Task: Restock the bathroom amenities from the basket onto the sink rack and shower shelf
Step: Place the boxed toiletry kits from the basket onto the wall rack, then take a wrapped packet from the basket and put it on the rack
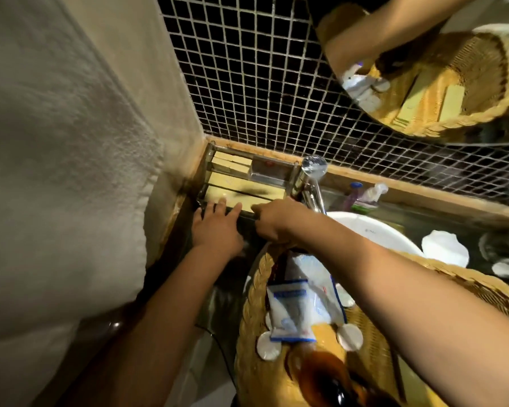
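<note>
Our L hand [216,227] lies flat, fingers straight, on the front rail of the sink rack [269,179]. R hand [272,218] curls at the same rail; can't tell what it grips. Rack's chrome wire, in the corner by the tap [313,167], w/ pale yellow boxes [232,164]. Wicker basket [252,306] just below, w/ white-blue sachets [294,306].

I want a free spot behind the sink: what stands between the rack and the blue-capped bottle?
The head view shows the chrome faucet between the rack and the bottle, so that stretch is taken.
</note>
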Demonstrator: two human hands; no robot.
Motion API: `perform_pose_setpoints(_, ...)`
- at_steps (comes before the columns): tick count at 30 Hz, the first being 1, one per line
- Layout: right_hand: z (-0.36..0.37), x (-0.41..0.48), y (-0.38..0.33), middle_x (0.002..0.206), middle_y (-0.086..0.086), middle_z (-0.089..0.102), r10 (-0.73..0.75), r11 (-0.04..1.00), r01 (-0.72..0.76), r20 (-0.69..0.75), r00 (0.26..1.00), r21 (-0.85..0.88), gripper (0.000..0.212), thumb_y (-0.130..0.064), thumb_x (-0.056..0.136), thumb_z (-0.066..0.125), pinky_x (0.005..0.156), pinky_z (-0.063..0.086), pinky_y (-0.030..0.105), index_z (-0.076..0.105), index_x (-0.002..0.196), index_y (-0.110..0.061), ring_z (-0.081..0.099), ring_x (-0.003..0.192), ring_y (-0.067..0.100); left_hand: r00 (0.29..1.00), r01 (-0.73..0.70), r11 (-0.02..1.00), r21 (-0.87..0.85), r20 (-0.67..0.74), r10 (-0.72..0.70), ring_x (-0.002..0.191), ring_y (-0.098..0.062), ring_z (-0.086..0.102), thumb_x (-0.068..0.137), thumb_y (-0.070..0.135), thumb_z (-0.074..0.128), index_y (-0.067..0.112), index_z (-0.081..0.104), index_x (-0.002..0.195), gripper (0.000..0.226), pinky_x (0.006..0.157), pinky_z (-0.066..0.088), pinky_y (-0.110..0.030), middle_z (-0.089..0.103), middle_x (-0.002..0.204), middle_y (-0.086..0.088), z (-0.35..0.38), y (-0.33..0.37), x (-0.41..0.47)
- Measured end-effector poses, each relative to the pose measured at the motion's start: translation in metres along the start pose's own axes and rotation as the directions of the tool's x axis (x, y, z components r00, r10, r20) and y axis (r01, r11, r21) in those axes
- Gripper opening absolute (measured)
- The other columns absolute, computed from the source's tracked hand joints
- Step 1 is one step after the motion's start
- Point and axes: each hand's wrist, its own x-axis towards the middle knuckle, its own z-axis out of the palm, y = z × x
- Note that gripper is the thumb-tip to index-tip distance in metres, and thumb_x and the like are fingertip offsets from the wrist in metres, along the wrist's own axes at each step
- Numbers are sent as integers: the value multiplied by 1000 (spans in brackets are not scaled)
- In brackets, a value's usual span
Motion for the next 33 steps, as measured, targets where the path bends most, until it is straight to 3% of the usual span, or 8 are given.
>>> perform_pose_setpoints(3, 6, -55, -1, 139, 14, 58, -142, 975, 171, -191, 971, 141, 60, -32, 98, 44, 100, 47, 45, 30, 156, -33, 56, 121, 33, 989, -46, 997, -57, -144, 37, 151, -26, 16, 98, 42, 44, 34, 12, 157, 68, 122, 17, -48, 15, 166, -4, -19, 9, -37)
perform_pose_setpoints(6, 23, -110, 11, 136, 12, 62, -166, 933, 256, -328, 930, 253, 60, -28, 97, 44, 92, 49, 37, 32, 156, -34, 59, 115, 30, 954, -112, 989, -99, -290, 79, 146, -24, 28, 96, 46, 46, 35, 21, 155, 65, 119, 25, -48, 29, 161, -2, -33, 20, -78)
perform_pose_setpoints(12, 67, -183, 58, 150, 1, 52, 14, 925, 131, -376, 926, 356, 54, -28, 98, 47, 104, 44, 41, 40, 151, -38, 51, 132, 26, 863, -293, 956, -23, -436, 254, 132, -23, 45, 90, 44, 54, 31, 41, 148, 61, 107, 37, -45, 49, 147, 0, -38, 61, -140)
perform_pose_setpoints(18, 115, -219, 103, 139, 9, 61, 220, 938, -119, -293, 931, 326, 53, -34, 99, 44, 88, 47, 36, 37, 151, -42, 58, 121, 32, 817, -542, 836, 86, -179, 548, 126, -21, 48, 88, 46, 47, 33, 50, 141, 54, 101, 40, -39, 54, 140, 5, -6, 102, -161)
perform_pose_setpoints(21, 140, -224, 113, 140, 9, 59, 270, 932, -201, -207, 940, 302, 53, -36, 102, 42, 95, 49, 40, 31, 153, -42, 56, 125, 30, 840, -536, 839, 96, -47, 541, 115, -20, 55, 92, 42, 47, 33, 53, 134, 43, 85, 49, -36, 56, 131, 7, 9, 109, -160)
perform_pose_setpoints(24, 159, -222, 113, 143, 3, 57, 266, 923, -201, -167, 949, 327, 50, -41, 102, 43, 98, 49, 40, 34, 152, -41, 54, 127, 25, 852, -523, 844, 119, 60, 519, 114, -20, 56, 95, 39, 45, 33, 53, 133, 38, 83, 53, -39, 54, 132, 7, 21, 110, -160)
perform_pose_setpoints(29, 173, -207, 106, 146, -5, 56, 243, 899, -163, -155, 958, 408, 52, -49, 98, 49, 101, 44, 34, 42, 149, -40, 52, 131, 19, 877, -480, 877, 25, 52, 478, 117, -16, 55, 99, 39, 46, 35, 54, 134, 37, 83, 50, -31, 54, 137, 8, 29, 101, -160)
perform_pose_setpoints(33, 175, -178, 100, 131, -7, 66, 362, 837, -224, -199, 911, 499, 51, -51, 94, 53, 93, 47, 30, 51, 142, -36, 58, 122, 17, 882, -471, 880, 64, 57, 467, 115, -19, 57, 94, 30, 54, 32, 55, 133, 38, 87, 50, -32, 56, 136, 5, 32, 98, -161)
